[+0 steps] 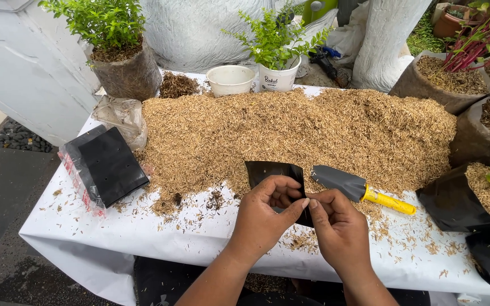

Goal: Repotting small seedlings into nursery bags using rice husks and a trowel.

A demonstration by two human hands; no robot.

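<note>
A white-covered table [160, 241] outdoors carries a broad heap of rice husks [290, 139], with potted plants at twelve o'clock and filled black grow bags at three o'clock. A stack of black plastic bags [106, 164] lies at nine o'clock, and a yellow-handled trowel [361, 190] rests on the husks. At six o'clock, the left hand [265, 218] and right hand [338, 229] meet, fingers pinching a black plastic bag [270, 170] at the heap's near edge.

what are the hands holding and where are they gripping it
Both hands, left and right, hold a black plastic grow bag, pinching its near edge between fingertips.
</note>
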